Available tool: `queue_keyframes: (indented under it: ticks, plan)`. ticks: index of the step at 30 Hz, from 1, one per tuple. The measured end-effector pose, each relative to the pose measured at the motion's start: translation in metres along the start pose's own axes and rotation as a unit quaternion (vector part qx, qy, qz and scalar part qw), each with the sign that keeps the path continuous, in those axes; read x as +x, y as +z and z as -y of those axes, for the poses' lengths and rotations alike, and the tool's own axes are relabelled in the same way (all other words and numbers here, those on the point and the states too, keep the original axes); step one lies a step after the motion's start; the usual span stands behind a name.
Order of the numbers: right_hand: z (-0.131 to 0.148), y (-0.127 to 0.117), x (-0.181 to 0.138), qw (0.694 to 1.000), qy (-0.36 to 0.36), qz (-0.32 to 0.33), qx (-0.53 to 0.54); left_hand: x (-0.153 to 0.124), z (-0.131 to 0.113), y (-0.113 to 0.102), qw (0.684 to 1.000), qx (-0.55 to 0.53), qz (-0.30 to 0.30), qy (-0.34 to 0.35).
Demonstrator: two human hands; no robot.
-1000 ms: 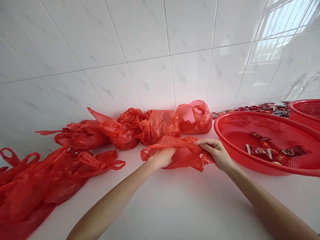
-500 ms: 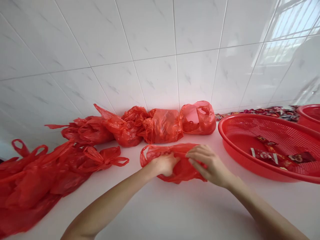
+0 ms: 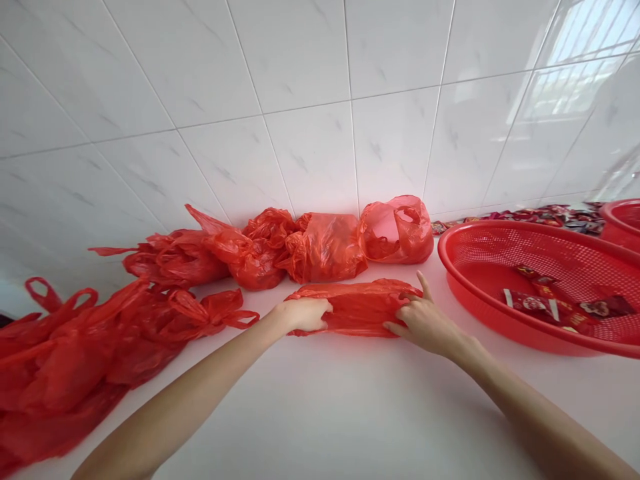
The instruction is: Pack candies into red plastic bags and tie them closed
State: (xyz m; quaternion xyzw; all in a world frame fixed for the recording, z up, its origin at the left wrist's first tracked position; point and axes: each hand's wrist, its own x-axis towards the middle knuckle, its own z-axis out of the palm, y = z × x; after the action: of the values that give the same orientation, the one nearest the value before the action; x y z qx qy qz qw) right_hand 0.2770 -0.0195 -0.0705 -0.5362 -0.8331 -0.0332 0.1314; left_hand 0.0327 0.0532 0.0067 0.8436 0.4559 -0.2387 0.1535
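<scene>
A red plastic bag [image 3: 361, 307] lies stretched flat and long on the white counter [image 3: 350, 413]. My left hand [image 3: 301, 313] grips its left end with curled fingers. At the bag's right end my right hand [image 3: 425, 320] holds the plastic, the little finger sticking up. Both forearms reach in from the bottom of the view.
Several filled red bags [image 3: 320, 245] stand in a row against the tiled wall [image 3: 300, 100]. A heap of loose red bags [image 3: 75, 353] lies at the left. A red mesh basket [image 3: 510, 260] holds a few sweet packets [image 3: 545, 303]; a second basket [image 3: 623, 217] sits beyond it.
The bag was bunched between my hands; now it is pulled out flat and long, with my hands moved apart to its two ends.
</scene>
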Motion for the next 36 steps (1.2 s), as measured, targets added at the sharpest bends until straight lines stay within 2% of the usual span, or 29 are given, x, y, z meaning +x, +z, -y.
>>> queue_keyframes:
  ticks: [3,5,10,13,15,17,20,24,28,31,36]
  plan:
    - [0.000,-0.001,-0.001,1.000,0.001,0.023,0.015,-0.003,0.000,0.001,1.000,0.002,0.011,0.010]
    - [0.000,-0.004,-0.001,0.999,-0.009,0.017,0.050,-0.007,-0.006,0.003,0.998,0.001,-0.020,0.056]
    - [-0.004,-0.016,-0.005,0.979,-0.067,-0.096,0.164,-0.028,-0.023,0.012,0.961,-0.019,-0.134,0.241]
    - [-0.006,-0.021,-0.006,0.967,-0.090,-0.173,0.161,-0.036,-0.025,0.019,0.933,-0.018,-0.219,0.286]
    - [-0.004,-0.020,-0.004,0.966,-0.104,-0.197,0.134,-0.035,-0.022,0.024,0.923,-0.004,-0.286,0.259]
    - [-0.001,-0.016,-0.001,0.971,-0.117,-0.181,0.105,-0.028,-0.018,0.029,0.921,0.014,-0.320,0.219]
    - [0.004,-0.003,0.004,0.985,-0.115,-0.110,0.073,-0.013,-0.013,0.037,0.936,0.031,-0.303,0.175]
    - [0.005,0.013,0.008,0.996,-0.078,-0.030,0.044,0.008,-0.007,0.044,0.950,0.035,-0.286,0.121]
    - [0.007,0.013,0.011,0.999,-0.028,-0.011,0.028,0.019,0.001,0.044,0.946,0.019,-0.316,0.067]
    - [0.010,0.011,0.011,0.999,-0.027,0.010,0.018,0.024,0.004,0.043,0.944,-0.001,-0.328,0.038]
    - [0.010,0.013,0.010,0.999,0.005,0.011,0.032,0.034,0.006,0.047,0.942,-0.011,-0.331,0.055]
